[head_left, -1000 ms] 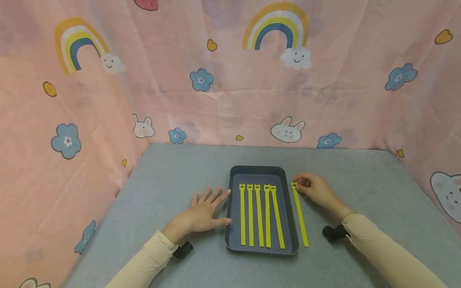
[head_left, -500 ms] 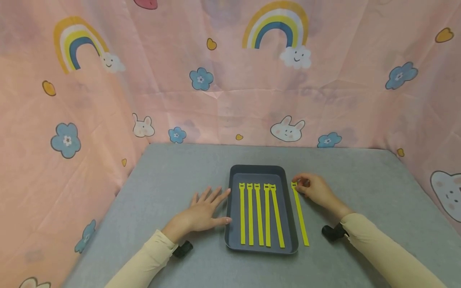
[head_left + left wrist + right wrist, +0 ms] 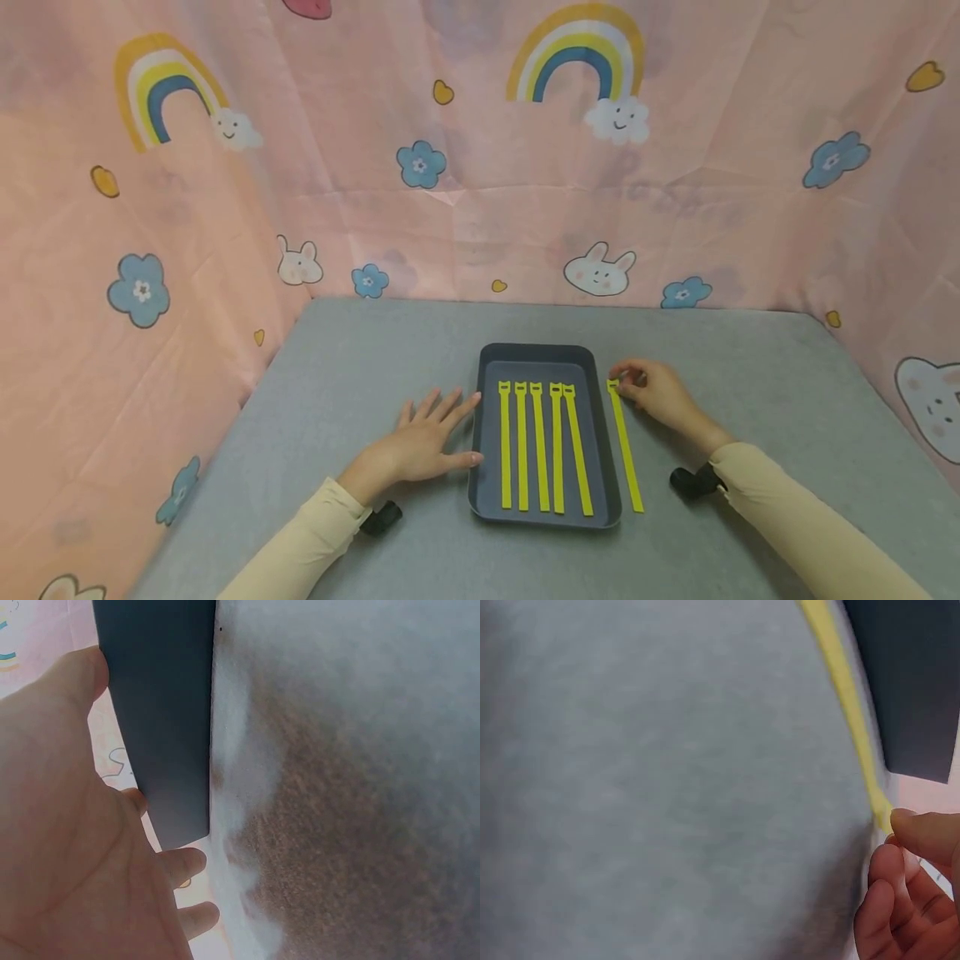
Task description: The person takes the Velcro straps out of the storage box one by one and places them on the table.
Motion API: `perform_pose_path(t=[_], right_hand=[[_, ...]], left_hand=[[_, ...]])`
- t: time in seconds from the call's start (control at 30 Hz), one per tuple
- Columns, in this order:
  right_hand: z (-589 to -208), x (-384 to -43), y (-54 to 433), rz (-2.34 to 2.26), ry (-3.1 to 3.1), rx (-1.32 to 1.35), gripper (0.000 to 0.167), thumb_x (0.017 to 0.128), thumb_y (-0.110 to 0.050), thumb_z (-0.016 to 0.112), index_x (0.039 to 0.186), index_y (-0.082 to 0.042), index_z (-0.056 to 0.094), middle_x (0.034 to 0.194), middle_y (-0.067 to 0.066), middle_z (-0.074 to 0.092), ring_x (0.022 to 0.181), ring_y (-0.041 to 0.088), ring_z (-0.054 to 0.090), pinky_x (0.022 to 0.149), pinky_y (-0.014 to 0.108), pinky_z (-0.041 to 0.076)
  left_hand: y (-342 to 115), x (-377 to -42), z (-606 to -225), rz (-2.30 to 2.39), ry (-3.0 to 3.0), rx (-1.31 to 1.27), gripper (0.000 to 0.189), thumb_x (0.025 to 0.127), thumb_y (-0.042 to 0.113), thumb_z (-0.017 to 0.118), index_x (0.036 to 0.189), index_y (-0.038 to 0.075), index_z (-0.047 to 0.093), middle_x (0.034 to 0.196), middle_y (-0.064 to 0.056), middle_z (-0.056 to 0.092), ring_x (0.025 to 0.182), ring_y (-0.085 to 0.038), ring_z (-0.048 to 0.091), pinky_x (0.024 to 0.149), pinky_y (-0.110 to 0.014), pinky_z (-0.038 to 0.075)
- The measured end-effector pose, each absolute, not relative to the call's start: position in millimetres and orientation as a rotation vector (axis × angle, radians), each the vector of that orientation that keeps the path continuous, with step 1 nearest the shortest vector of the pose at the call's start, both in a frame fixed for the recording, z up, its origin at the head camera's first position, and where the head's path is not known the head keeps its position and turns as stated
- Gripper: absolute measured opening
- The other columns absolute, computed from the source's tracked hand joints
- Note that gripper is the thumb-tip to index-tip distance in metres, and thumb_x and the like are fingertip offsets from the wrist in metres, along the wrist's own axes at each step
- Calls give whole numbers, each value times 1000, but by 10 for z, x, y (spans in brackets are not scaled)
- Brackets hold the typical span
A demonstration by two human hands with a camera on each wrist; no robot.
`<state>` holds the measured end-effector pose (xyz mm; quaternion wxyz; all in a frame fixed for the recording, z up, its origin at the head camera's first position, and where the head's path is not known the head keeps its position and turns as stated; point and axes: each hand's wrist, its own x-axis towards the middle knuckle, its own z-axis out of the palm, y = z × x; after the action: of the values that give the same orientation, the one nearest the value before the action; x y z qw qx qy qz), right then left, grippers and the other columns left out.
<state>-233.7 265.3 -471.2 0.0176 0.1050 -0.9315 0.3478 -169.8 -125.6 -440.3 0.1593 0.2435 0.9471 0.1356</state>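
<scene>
A dark grey rectangular tray point(image 3: 486, 500) lies on the table, holding several flat yellow cable ties point(image 3: 522, 450) side by side, slotted heads at the far end. The rightmost of these slants. My left hand point(image 3: 412, 450) is spread with straight fingers, thumb and index fingertip at the tray's left rim; in the left wrist view the thumb meets the tray's wall point(image 3: 161, 712). Right of the tray, one more yellow cable tie point(image 3: 627, 454) stretches along its side. My right hand point(image 3: 663, 398) pinches its slotted head between thumb and fingers, as the right wrist view also shows.
The grey table point(image 3: 375, 350) extends around the tray. Behind it and at both sides hangs a pink printed curtain point(image 3: 480, 208). A black wrist camera point(image 3: 381, 520) sits below the left cuff, another black wrist camera point(image 3: 693, 483) by the right cuff.
</scene>
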Motion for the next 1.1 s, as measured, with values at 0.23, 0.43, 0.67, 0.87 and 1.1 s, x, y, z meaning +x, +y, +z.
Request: perform_pose_path(t=[0.23,0.43,0.67,0.87,1.1], right_hand=[[-4532,-2325,2637,1086,-2878,312,23,94,-7,63,117,-1,65,88,12,62,59,14,54,51,26,46],[-4356,-2277,2555,1069,-2845,342,25,97,-14,64,120,-5,66,94,12,65,56,15,54,49,27,43],[-4262,-2250,2421,1085,-2838,354,26,96,-14,65,120,-5,65,97,13,66,58,14,52,51,26,45],[-4216,-2241,2285,1096,-2811,358,25,96,-19,65,119,-8,66,97,12,66,59,18,55,53,26,48],[-4147,-2214,2107,1218,-2800,388,27,96,-20,66,120,-7,66,95,11,64,60,22,56,53,26,47]], left_hand=[[-1248,-1700,-4401,405,2707,694,86,92,68,50,160,34,10,169,-5,10,155,-41,4,117,-71,5],[-1251,-1697,-4409,404,2703,698,86,92,69,48,160,34,9,169,-6,9,156,-41,3,117,-71,5],[-1243,-1704,-4414,389,2713,680,85,92,69,49,160,36,10,169,-4,10,156,-40,3,118,-70,6],[-1245,-1697,-4411,389,2712,683,85,92,69,49,160,35,9,169,-5,10,156,-40,4,118,-71,6],[-1248,-1700,-4404,390,2707,697,85,93,68,49,160,35,9,169,-5,10,156,-40,4,117,-71,6]])
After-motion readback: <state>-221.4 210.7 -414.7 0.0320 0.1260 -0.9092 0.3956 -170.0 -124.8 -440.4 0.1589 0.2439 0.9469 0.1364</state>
